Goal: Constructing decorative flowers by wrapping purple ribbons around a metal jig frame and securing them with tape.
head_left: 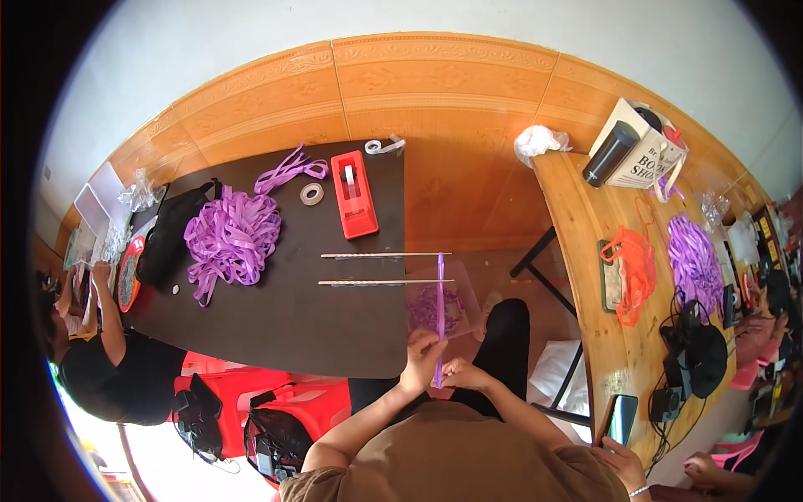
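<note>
A narrow purple ribbon [441, 309] hangs from two thin wooden sticks that jut past the table's right edge. The far stick [385, 254] and the near stick [376, 283] lie side by side on the dark table. My left hand [421, 360] is closed, pinching the ribbon below the sticks. Just to its right, my right hand [466, 375] is curled at the ribbon's lower end, its fingertips partly hidden. Under the sticks, a clear plastic bin [471, 311] holds more purple ribbon pieces.
On the dark table [335, 326] lie a purple ribbon heap [232, 234], a red tape dispenser [355, 197] and a tape roll [311, 194]. A wooden table [577, 192] at right bears a tumbler [611, 155] and ribbon. One person sits left; another's hand holds a phone [619, 418].
</note>
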A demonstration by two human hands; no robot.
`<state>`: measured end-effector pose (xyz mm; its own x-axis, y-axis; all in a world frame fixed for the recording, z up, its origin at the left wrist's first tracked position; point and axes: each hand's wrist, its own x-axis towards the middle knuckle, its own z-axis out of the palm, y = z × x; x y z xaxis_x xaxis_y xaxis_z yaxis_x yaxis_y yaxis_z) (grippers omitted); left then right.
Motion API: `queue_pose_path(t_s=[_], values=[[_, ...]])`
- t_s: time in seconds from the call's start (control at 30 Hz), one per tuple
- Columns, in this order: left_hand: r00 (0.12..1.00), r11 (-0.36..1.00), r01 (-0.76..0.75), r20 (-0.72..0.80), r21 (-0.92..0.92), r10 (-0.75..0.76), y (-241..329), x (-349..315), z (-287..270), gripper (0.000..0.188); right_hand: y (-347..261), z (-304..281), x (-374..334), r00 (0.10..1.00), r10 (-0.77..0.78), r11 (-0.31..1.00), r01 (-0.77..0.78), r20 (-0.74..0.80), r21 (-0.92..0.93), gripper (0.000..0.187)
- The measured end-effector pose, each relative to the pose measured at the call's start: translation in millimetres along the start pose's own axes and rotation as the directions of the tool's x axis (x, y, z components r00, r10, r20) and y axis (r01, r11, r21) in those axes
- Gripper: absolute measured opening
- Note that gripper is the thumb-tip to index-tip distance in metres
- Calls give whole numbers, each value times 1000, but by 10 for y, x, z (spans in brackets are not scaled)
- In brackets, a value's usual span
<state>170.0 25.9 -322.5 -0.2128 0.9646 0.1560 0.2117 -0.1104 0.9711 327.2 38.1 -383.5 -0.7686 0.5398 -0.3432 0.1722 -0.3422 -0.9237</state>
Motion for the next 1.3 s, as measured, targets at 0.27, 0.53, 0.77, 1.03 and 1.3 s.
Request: queue_pose_path(t_s=[0.27, 0.53, 0.77, 1.03, 1.3], values=[[966, 991, -126, -233, -44, 113, 340, 531, 216, 7, -40, 3, -58, 994, -25, 999, 29, 106, -35, 16], [987, 901, -16, -148, -433, -53, 327, 652, 268, 13, -183, 57, -80, 985, 6, 1000, -7, 172, 6, 17], [962, 780, 191, -46, -595, -270, 498, 635, 245, 20, -179, 74, -84, 972, -43, 998, 55, 232, -44, 16], [958, 702, 157, -65, -695, -279, 674, 536, 267, 17, -174, 71, -60, 971, 41, 996, -20, 236, -91, 16], [938, 666, 211, -44, -716, -344, 1032, 549, 154, 12, -390, -24, -128, 987, -157, 985, 153, -38, -77, 16]])
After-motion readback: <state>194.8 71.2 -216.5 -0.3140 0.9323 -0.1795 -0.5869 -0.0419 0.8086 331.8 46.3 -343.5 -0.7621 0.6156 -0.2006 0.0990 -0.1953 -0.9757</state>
